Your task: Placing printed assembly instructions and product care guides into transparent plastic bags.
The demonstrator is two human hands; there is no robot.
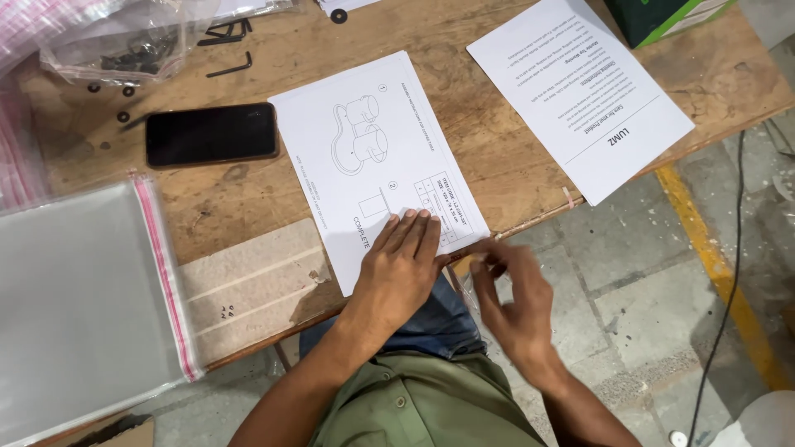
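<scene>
A worn wooden surface (497, 157) lies below me, its near edge running above a grey concrete floor (629, 273) with a yellow painted line (712, 265) across it. My left hand (403, 265) lies flat on the near corner of a white instruction sheet (364, 124), fingers together and pressed down on the paper beside a small printed table. The sheet shows line drawings of round parts and sits tilted, its near end reaching the edge of the surface. My right hand (513, 302) hangs just off that edge, beside the sheet's corner; it is blurred, the fingers curled loosely inward, and I cannot tell whether they pinch anything.

To the left of the sheet a black phone (211, 134) rests face up. Farther left, a clear plastic bag with a pink strip (83, 290) lies flat and overhangs the edge. A pale rectangular patch (248, 281) sits between that bag and my sheet, with a few tiny dark bits on it. A second white sheet of text (580, 91) lies well to the right. At the far left a crumpled bag of small dark hardware (124, 50) sits near some black hex keys (230, 66), and a green box (662, 16) stands at the far right corner.
</scene>
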